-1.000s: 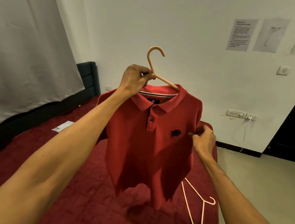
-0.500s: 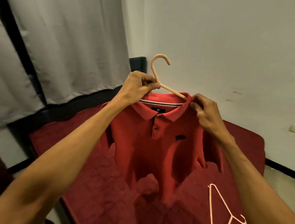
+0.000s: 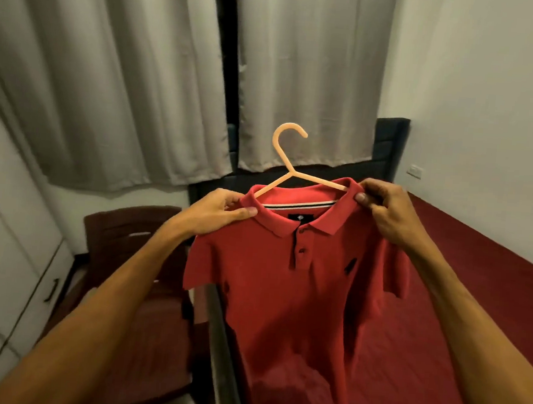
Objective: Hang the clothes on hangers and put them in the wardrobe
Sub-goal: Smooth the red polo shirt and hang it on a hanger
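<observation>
A red polo shirt (image 3: 287, 286) hangs in front of me on a peach plastic hanger (image 3: 283, 153), whose hook rises above the collar. My left hand (image 3: 218, 212) pinches the shirt's left shoulder beside the collar. My right hand (image 3: 386, 208) pinches the right side of the collar where the hanger arm goes in. The hanger's lower part is hidden inside the shirt. The shirt's hem hangs over the bed.
A bed with a dark red cover (image 3: 459, 328) lies at the right, its dark edge (image 3: 224, 351) below the shirt. A brown chair (image 3: 134, 239) stands at the left. White cabinet doors (image 3: 13, 277) with a black handle fill the far left. Grey curtains (image 3: 125, 79) hang behind.
My view has swung left from the wall to the curtains and cabinet. My left hand went from the hanger's neck to the shirt's left shoulder. My right hand rose from the chest to the collar.
</observation>
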